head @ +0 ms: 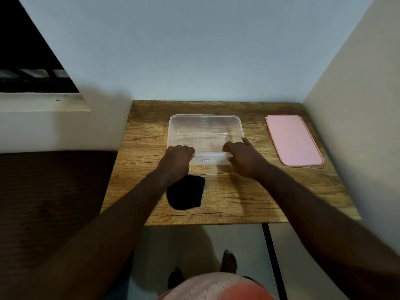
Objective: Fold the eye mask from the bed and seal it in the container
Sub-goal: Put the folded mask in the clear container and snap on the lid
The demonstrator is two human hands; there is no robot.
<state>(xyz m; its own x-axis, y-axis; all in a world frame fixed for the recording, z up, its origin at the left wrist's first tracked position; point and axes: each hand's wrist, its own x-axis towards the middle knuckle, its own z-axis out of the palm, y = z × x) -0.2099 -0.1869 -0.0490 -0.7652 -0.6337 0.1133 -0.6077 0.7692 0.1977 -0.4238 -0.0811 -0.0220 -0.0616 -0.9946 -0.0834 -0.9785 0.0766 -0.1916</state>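
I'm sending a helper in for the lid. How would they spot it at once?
Find the wooden table in the corner. The lid lies flat near its right edge, beside the wall, apart from the clear container that both hands hold. It is the only pink thing on the table: a rounded rectangle, unlike the black eye mask at the front.

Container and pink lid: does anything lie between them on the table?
No. In the head view, only bare table separates the container from the pink lid.
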